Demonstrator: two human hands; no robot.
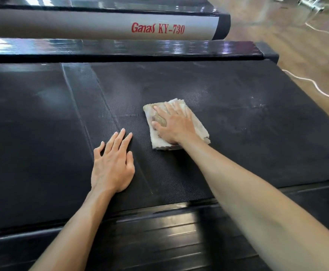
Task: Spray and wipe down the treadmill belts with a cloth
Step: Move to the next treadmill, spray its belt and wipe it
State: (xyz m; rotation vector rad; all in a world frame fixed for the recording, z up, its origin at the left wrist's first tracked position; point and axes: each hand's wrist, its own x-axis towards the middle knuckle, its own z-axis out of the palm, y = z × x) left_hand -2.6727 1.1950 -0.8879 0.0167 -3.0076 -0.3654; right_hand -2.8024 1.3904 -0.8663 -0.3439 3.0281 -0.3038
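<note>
A black textured treadmill belt (238, 106) fills most of the view. A folded, dirty beige cloth (199, 127) lies flat on it near the middle. My right hand (174, 124) presses down on the cloth with spread, straight fingers. My left hand (112, 165) rests flat on the bare belt, a short way to the left of the cloth and nearer to me, fingers straight. Wet droplets (257, 104) glisten on the belt to the right of the cloth. No spray bottle is in view.
A glossy black side rail (120, 48) borders the belt's far edge, with a grey-white frame (101, 26) marked "Ganas KY-730" behind it. A ribbed black side rail (159, 231) runs along the near edge. Wooden floor (306, 55) with a white cable (316, 87) lies at right.
</note>
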